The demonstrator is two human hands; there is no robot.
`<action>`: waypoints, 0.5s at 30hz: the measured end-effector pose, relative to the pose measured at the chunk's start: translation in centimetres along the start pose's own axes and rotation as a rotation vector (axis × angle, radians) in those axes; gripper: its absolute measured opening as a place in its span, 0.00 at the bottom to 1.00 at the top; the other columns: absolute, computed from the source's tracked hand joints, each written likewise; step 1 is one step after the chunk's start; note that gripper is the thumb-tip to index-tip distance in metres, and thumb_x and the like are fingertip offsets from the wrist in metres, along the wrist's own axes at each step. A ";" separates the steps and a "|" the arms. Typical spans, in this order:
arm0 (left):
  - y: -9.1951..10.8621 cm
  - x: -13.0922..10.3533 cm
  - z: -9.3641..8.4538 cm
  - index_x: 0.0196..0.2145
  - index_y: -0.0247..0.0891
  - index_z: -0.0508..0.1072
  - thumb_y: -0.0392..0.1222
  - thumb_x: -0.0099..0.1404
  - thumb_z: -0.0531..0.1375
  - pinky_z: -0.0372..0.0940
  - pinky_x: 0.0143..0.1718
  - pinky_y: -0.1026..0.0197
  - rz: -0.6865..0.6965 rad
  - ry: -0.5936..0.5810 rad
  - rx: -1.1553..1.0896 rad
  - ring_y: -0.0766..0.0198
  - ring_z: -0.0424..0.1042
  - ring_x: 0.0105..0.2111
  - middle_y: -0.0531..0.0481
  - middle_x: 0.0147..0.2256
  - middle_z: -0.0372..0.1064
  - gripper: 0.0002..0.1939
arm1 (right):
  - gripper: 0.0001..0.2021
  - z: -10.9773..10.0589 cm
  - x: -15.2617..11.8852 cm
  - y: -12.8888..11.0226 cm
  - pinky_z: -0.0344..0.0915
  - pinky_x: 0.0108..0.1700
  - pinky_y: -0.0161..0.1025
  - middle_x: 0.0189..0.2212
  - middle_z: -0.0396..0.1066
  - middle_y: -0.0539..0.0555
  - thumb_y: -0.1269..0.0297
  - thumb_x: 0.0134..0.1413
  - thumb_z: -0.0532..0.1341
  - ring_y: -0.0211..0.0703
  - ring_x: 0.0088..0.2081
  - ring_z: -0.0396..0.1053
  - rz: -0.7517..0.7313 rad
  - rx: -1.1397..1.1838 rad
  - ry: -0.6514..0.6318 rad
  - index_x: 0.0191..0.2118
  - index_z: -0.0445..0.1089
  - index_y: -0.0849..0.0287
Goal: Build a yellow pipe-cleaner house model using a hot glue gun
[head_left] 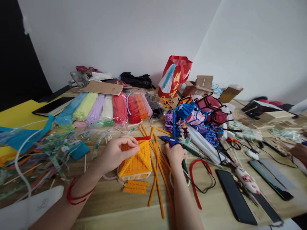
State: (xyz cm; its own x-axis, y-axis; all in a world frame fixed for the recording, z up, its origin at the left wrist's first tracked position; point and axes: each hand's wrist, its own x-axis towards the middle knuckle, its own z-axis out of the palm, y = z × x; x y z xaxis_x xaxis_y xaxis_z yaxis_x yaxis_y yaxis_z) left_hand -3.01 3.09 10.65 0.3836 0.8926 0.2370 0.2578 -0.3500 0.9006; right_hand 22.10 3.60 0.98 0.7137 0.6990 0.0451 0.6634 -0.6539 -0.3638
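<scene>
In the head view my left hand (pixel 121 152) is closed in a pinch over the roof of a small model house (pixel 136 164) made of orange pipe cleaners, with a white lower edge. A red pipe cleaner (pixel 144 138) lies along the roof top, one end at my left fingertips. My right hand (pixel 176 155) grips a blue hot glue gun (pixel 169 140), whose nozzle points left towards the house. Between my hands lie several loose orange pipe cleaners (pixel 157 166). A short folded orange piece (pixel 135 187) rests in front of the house.
Bundles of coloured pipe cleaners (pixel 107 108) line the back, beside a red bag (pixel 176 76). Finished craft pieces (pixel 192 111) are heaped right of centre. A black phone (pixel 236 196) and a bent red pipe cleaner (pixel 193 179) lie at right. Another person's hand (pixel 299 153) shows at the right edge.
</scene>
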 end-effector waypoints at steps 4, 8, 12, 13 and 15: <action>0.1 0.0 0.0 0.24 0.38 0.72 0.43 0.57 0.62 0.64 0.46 0.54 0.004 0.004 0.018 0.58 0.74 0.40 0.47 0.37 0.75 0.08 | 0.25 -0.7 0.5 0.2 0.61 0.45 0.56 0.40 0.72 0.77 0.54 0.54 0.56 0.71 0.46 0.68 0.004 0.091 -0.010 0.44 0.68 0.77; 0.4 -0.2 -0.1 0.24 0.39 0.72 0.43 0.58 0.62 0.65 0.46 0.56 0.037 0.025 0.074 0.60 0.74 0.40 0.49 0.37 0.74 0.08 | 0.25 -3.2 1.2 -0.4 0.65 0.38 0.44 0.38 0.75 0.70 0.49 0.53 0.56 0.60 0.41 0.73 -0.024 0.227 -0.006 0.45 0.69 0.70; 0.7 -0.6 -0.1 0.25 0.40 0.74 0.44 0.60 0.61 0.64 0.46 0.57 0.056 0.045 0.163 0.60 0.73 0.41 0.50 0.38 0.73 0.08 | 0.28 -7.9 1.0 -2.2 0.65 0.35 0.40 0.35 0.76 0.61 0.45 0.41 0.63 0.55 0.37 0.73 -0.165 0.574 0.067 0.42 0.70 0.64; 0.8 -0.7 -0.1 0.26 0.41 0.74 0.44 0.60 0.61 0.64 0.46 0.57 0.056 0.049 0.178 0.60 0.73 0.40 0.50 0.38 0.73 0.08 | 0.27 -9.1 0.6 -2.7 0.65 0.34 0.40 0.33 0.76 0.59 0.45 0.39 0.64 0.53 0.34 0.72 -0.206 0.650 0.081 0.40 0.70 0.63; 1.0 -0.9 -0.1 0.26 0.41 0.75 0.45 0.60 0.61 0.64 0.46 0.57 0.045 0.058 0.199 0.61 0.73 0.40 0.51 0.38 0.73 0.08 | 0.23 -11.4 -0.3 -3.5 0.63 0.32 0.39 0.29 0.74 0.55 0.49 0.38 0.66 0.48 0.30 0.70 -0.273 0.729 0.084 0.37 0.70 0.61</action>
State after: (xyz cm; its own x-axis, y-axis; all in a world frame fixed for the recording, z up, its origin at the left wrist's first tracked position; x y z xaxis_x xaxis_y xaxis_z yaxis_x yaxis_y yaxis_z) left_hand -3.22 1.95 11.33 0.3488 0.8876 0.3007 0.4142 -0.4338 0.8002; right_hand 22.11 2.39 12.86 0.5808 0.7643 0.2803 0.5232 -0.0867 -0.8478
